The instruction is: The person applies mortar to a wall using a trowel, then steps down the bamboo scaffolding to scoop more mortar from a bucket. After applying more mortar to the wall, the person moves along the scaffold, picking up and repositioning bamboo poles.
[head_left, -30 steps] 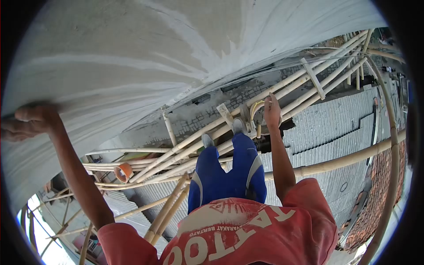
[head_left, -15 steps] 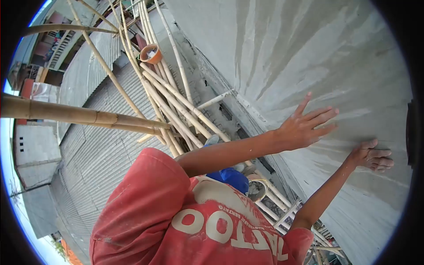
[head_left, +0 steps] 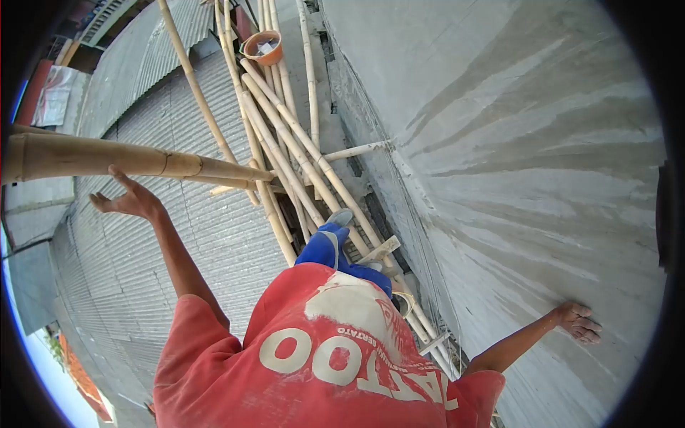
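My left hand (head_left: 132,200) reaches out to the left with its fingers spread and holds nothing. One of its fingers overlaps the underside of a thick bamboo pole (head_left: 93,155), which juts in from the left. Against the grey plastered wall (head_left: 457,107) on the right rests my right hand (head_left: 579,323); its fingers are slightly bent and apart, with no tool in them. Dark damp-looking streaks fan across the plaster above that hand.
Long bamboo poles (head_left: 296,143) form a scaffold under my feet, beside the wall. An orange bucket (head_left: 262,48) with something pale inside sits on them farther ahead. A corrugated roof (head_left: 193,143) lies below on the left. One shoe (head_left: 341,216) shows on the poles.
My left hand has swung away from the wall, across to the bamboo pole on the left. The right hand stays at the wall, lower in view. The view has shifted.
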The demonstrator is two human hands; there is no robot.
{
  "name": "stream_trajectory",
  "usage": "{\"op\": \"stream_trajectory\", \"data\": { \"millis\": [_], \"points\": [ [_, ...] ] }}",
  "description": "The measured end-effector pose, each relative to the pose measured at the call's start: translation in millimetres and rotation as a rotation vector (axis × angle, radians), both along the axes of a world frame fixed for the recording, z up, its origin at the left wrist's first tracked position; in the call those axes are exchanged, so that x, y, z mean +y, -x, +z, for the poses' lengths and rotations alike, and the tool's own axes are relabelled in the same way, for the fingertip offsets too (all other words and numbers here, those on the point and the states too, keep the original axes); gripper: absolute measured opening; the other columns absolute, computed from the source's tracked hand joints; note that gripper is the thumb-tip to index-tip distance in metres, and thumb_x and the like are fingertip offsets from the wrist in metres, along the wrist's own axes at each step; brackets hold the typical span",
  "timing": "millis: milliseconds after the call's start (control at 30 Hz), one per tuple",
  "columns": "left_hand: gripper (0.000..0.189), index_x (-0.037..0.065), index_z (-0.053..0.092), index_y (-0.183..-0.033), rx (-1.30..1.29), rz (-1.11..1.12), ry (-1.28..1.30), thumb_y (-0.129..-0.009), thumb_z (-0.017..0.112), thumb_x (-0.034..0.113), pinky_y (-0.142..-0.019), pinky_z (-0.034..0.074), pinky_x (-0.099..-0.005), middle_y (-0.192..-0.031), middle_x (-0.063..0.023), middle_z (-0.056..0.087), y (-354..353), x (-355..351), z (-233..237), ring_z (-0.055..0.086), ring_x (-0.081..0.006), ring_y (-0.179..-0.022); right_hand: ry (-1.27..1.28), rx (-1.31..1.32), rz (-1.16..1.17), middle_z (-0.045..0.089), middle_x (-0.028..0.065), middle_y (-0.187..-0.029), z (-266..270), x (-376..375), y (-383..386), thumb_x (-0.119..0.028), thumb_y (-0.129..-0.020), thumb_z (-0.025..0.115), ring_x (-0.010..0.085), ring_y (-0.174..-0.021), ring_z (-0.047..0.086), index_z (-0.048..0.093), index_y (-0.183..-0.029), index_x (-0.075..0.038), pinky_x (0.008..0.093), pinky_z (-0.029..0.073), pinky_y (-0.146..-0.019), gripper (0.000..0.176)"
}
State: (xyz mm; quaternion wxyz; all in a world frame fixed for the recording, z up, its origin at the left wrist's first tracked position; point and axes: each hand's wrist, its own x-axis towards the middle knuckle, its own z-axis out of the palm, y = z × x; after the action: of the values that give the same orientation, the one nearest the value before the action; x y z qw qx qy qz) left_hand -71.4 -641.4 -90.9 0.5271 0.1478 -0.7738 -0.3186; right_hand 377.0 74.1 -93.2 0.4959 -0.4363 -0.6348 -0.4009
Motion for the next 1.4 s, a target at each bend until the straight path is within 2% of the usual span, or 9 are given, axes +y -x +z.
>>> {"op": "stream_trajectory", "data": {
  "millis": [133,167,233,300,367,467,1133,1233,1400],
  "points": [
    [0.094,-0.01,0.014,-0.129,0.051,-0.153,-0.114,-0.073,0.069,0.042,-0.091,0.047,-0.0431,-0.125,-0.0247,0.026,29,-14,11,0.039,-0.0338,-0.115,0.029,0.014,-0.037,0.007,0.0288,-0.142,0,-4,1,-0.046,-0.094,0.021,0.0404,-0.132,0.013,0.02,-0.136,0.003,0.0512,0.016,-0.103,0.065],
    [0.09,-0.012,0.022,-0.126,0.052,-0.059,0.025,-0.071,0.073,0.038,-0.09,0.048,-0.0426,-0.118,-0.0227,0.031,35,-20,12,0.043,-0.0316,-0.11,0.016,0.036,-0.033,0.007,0.0288,-0.142,2,-3,2,-0.046,-0.094,0.021,0.0404,-0.132,0.013,0.02,-0.136,0.003,0.0512,0.016,-0.103,0.065],
    [0.087,-0.013,0.028,-0.124,0.162,-0.14,-0.044,-0.069,0.075,0.036,-0.086,0.049,-0.0418,-0.115,-0.0213,0.033,36,-11,15,0.044,-0.0317,-0.109,-0.09,0.011,-0.068,0.022,0.0276,-0.138,1,-2,3,-0.047,-0.093,0.025,0.0425,-0.125,0.028,0.031,-0.133,-0.001,0.0515,0.026,-0.098,0.061],
    [0.088,-0.01,0.022,-0.126,-0.062,0.282,0.474,-0.067,0.077,0.026,-0.094,0.046,-0.0427,-0.119,-0.0226,0.033,39,-32,11,0.041,-0.0323,-0.113,-0.121,0.019,-0.073,0.028,0.0285,-0.135,3,-4,4,-0.048,-0.092,0.026,0.0424,-0.124,0.031,0.034,-0.132,-0.002,0.052,0.028,-0.097,0.061],
    [0.088,-0.007,0.016,-0.128,0.132,-0.069,0.022,-0.069,0.075,0.021,-0.097,0.043,-0.0422,-0.119,-0.0233,0.034,45,-15,11,0.043,-0.0322,-0.112,-0.149,-0.015,-0.08,0.028,0.0294,-0.135,3,-2,3,-0.048,-0.092,0.026,0.0418,-0.124,0.031,0.034,-0.132,-0.002,0.0519,0.028,-0.097,0.062],
    [0.085,-0.006,0.013,-0.128,0.084,-0.139,-0.067,-0.072,0.072,0.018,-0.096,0.045,-0.0407,-0.118,-0.0228,0.035,45,-17,9,0.046,-0.0319,-0.109,-0.069,0.023,-0.114,0.028,0.0295,-0.135,2,-5,3,-0.049,-0.092,0.026,0.0421,-0.124,0.031,0.033,-0.132,-0.002,0.0523,0.027,-0.097,0.063],
    [0.086,-0.004,0.014,-0.128,0.075,-0.137,-0.066,-0.071,0.072,0.022,-0.093,0.049,-0.0411,-0.119,-0.0227,0.036,46,-16,5,0.05,-0.0328,-0.106,0.132,0.021,-0.075,0.021,0.0345,-0.136,19,-41,24,-0.048,-0.091,0.03,0.0459,-0.126,0.026,0.025,-0.134,0.002,0.0531,0.029,-0.097,0.066],
    [0.086,-0.004,0.014,-0.128,0.102,-0.132,-0.012,-0.071,0.072,0.024,-0.092,0.049,-0.0414,-0.119,-0.0233,0.037,47,-17,5,0.051,-0.0327,-0.106,0.165,0.062,-0.019,0.017,0.0341,-0.137,17,-42,28,-0.05,-0.091,0.028,0.0477,-0.127,0.021,0.022,-0.135,0.002,0.053,0.024,-0.1,0.069],
    [0.087,-0.004,0.014,-0.129,0.079,-0.145,-0.07,-0.071,0.072,0.024,-0.091,0.05,-0.0407,-0.118,-0.0239,0.038,45,-17,4,0.052,-0.0326,-0.105,0.03,0.091,-0.066,0.03,0.0348,-0.13,20,-24,26,-0.042,-0.089,0.039,0.0473,-0.12,0.033,0.03,-0.126,0.006,0.0544,0.033,-0.091,0.061]
  ]
}}
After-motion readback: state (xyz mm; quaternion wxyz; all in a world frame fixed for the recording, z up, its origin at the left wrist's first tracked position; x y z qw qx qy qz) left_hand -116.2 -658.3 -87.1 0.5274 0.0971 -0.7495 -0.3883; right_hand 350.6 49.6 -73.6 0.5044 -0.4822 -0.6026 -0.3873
